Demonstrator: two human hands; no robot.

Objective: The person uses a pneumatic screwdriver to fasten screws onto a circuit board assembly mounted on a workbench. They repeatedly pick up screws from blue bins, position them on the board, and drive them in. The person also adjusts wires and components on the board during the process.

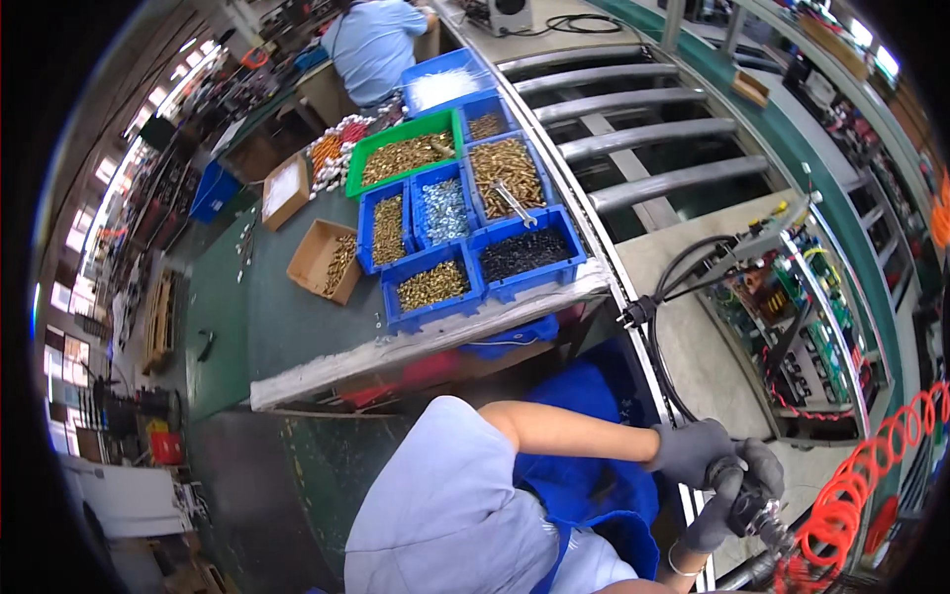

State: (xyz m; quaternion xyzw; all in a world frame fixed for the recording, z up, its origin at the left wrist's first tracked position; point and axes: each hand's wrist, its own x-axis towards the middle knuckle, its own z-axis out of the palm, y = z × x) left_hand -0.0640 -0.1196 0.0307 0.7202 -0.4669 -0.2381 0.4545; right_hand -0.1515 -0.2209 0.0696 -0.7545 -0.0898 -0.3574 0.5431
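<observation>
My left hand point(690, 450), in a grey glove, grips the upper part of a black powered screwdriver point(749, 502) at the lower right. Just below it, my right hand point(716, 517), also gloved, wraps around the same tool. An orange coiled hose point(853, 485) runs from the tool toward the right rim. Beyond my hands, an open metal chassis with green circuit boards and wiring point(797, 297) sits on a pale pallet board point(683, 346). A black cable with a plug point(638, 315) loops from the chassis.
On the green table point(287, 327) to the left stand several blue bins point(524, 255) of brass, silver and black screws, a green bin point(406, 156) and cardboard boxes point(323, 259). A roller conveyor point(633, 139) runs along the right. Another person in a light blue shirt point(376, 40) works at the far end.
</observation>
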